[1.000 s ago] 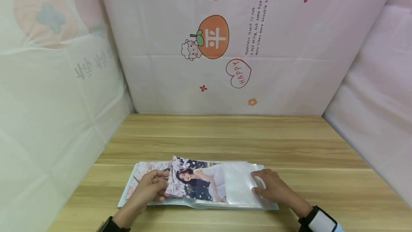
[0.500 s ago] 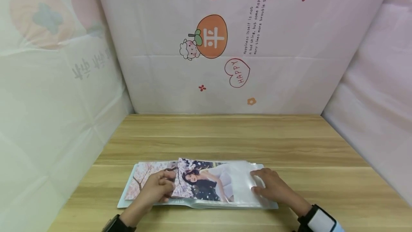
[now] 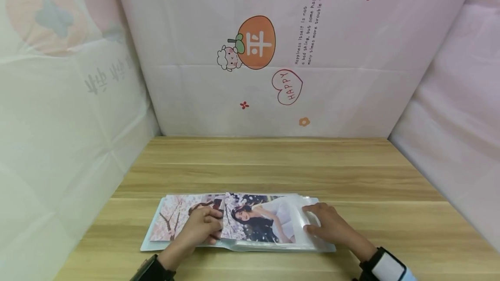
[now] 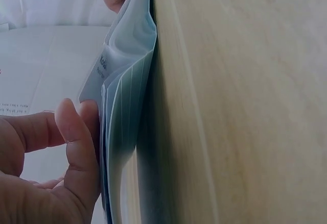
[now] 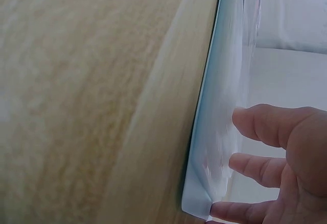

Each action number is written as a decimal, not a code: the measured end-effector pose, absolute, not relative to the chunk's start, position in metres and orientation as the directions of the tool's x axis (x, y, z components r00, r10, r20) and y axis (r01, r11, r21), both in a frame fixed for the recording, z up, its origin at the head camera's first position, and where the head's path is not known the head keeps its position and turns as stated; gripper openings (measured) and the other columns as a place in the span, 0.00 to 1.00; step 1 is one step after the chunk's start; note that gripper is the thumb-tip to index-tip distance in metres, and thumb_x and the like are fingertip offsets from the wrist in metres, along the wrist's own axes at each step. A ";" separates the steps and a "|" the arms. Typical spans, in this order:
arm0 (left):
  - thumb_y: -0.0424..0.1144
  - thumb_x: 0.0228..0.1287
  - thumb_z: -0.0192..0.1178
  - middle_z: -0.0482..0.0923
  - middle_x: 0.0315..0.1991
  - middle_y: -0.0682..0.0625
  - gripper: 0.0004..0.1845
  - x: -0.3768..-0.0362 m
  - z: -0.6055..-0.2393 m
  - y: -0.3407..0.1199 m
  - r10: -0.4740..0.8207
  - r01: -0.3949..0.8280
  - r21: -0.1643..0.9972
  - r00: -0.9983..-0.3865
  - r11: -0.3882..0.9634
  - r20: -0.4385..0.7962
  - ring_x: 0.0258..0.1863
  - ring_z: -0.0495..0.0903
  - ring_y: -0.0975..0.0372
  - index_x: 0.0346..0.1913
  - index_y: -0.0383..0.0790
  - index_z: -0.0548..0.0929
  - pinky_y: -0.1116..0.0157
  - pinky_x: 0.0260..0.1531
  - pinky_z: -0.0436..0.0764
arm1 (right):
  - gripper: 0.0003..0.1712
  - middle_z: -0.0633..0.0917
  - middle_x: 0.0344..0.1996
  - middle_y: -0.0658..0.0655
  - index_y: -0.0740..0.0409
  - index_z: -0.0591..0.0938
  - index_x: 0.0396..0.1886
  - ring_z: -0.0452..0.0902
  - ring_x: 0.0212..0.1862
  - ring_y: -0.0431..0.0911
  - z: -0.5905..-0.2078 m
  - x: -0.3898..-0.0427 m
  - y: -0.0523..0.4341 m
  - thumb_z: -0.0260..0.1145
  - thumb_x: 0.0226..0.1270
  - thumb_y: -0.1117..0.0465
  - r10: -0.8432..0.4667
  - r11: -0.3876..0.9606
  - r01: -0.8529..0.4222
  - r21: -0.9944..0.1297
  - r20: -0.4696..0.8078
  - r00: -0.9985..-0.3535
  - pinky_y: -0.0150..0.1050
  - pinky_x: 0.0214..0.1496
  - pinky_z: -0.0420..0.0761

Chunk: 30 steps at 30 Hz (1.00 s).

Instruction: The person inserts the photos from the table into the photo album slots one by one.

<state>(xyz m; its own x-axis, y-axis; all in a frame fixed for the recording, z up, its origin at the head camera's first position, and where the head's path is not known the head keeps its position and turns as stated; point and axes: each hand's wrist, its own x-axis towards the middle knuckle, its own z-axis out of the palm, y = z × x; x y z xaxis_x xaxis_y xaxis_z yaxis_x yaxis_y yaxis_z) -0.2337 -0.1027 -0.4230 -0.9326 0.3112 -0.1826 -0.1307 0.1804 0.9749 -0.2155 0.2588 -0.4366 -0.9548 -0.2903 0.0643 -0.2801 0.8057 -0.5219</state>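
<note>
An open photo album [image 3: 150,244] with pale blue covers lies on the wooden table. On its left page is a photo [image 3: 172,216] of pink blossoms and a person. My left hand [image 3: 203,225] pinches the left edge of another photo [image 3: 259,218], of a dark-haired person in white, most of it inside the clear sleeve [image 3: 300,218] of the right page. My right hand [image 3: 330,224] rests on the right end of that page, thumb and fingers spread and fairly straight. In the right wrist view its fingertips [image 5: 240,161] touch the plastic.
The wooden table [image 3: 273,164] extends behind and to both sides of the album. White printed cloth [image 3: 195,99] stands along the back, with more white cloth on the left and right. Dark bands [image 3: 380,266] are on both wrists.
My left hand has moved right, sliding the photo farther into the clear sleeve. More of the blossom photo now shows on the left page. My right hand has stayed on the page.
</note>
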 end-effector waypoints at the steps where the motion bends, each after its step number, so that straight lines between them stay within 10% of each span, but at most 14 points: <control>1: 0.26 0.55 0.57 0.77 0.24 0.46 0.16 -0.234 -0.424 -0.102 0.316 -0.130 0.976 -0.931 0.175 -0.181 0.20 0.77 0.61 0.48 0.23 0.71 0.66 0.17 0.79 | 0.27 0.75 0.49 0.67 0.62 0.77 0.52 0.69 0.49 0.63 -0.437 -0.215 0.259 0.71 0.52 0.58 -0.290 0.805 -0.280 -0.522 0.064 -0.955 0.57 0.47 0.71; 30: 0.30 0.57 0.56 0.78 0.27 0.43 0.14 -0.234 -0.419 -0.077 0.365 -0.133 0.962 -0.906 0.238 -0.216 0.22 0.78 0.59 0.45 0.25 0.75 0.66 0.18 0.80 | 0.27 0.75 0.49 0.67 0.64 0.76 0.53 0.69 0.51 0.63 -0.434 -0.217 0.264 0.69 0.53 0.59 -0.341 0.778 -0.323 -0.538 0.069 -0.937 0.61 0.50 0.68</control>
<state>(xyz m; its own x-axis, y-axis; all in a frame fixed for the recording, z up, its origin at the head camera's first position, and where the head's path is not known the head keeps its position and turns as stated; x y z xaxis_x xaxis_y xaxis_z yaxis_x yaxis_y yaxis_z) -0.2344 -0.0766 -0.4194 -0.9055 0.3655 -0.2155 -0.1330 0.2378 0.9622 -0.2174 0.2637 -0.4339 -0.9374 -0.3414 0.0688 -0.3230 0.7783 -0.5384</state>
